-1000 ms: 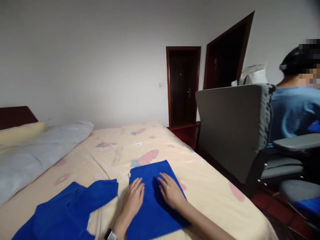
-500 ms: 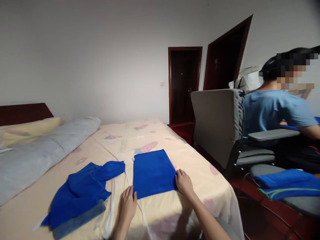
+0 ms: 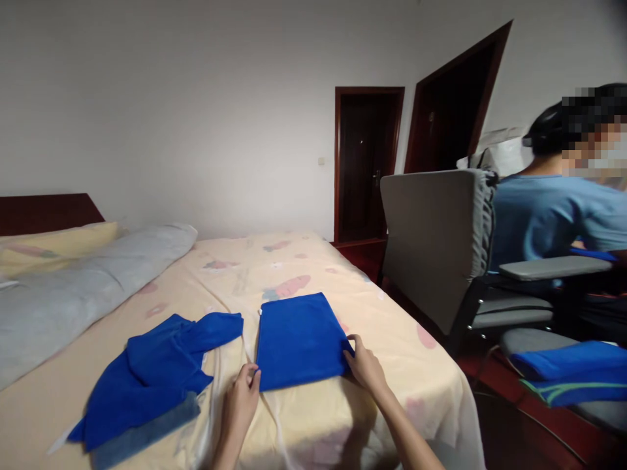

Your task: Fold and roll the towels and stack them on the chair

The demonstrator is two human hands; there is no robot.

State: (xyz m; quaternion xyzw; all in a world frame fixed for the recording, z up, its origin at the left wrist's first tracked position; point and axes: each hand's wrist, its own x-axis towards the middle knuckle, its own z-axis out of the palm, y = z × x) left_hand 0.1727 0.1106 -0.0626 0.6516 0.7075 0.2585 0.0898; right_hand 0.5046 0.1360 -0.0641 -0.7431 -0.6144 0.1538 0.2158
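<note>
Dim, soft room light; edges warped, slightly blurred.

Both hands (image 3: 242, 395) (image 3: 365, 367) fwd, palms down, fingertips pinched.

Crumpled blue cloth (image 3: 147, 375) on the bed (image 3: 235, 274), grey chair (image 3: 434, 241) with a seated person (image 3: 553, 215), dark doors (image 3: 367, 163).

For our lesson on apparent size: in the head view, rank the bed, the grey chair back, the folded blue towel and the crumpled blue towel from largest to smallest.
1. bed
2. grey chair back
3. crumpled blue towel and folded blue towel: look alike, so unranked.
</note>
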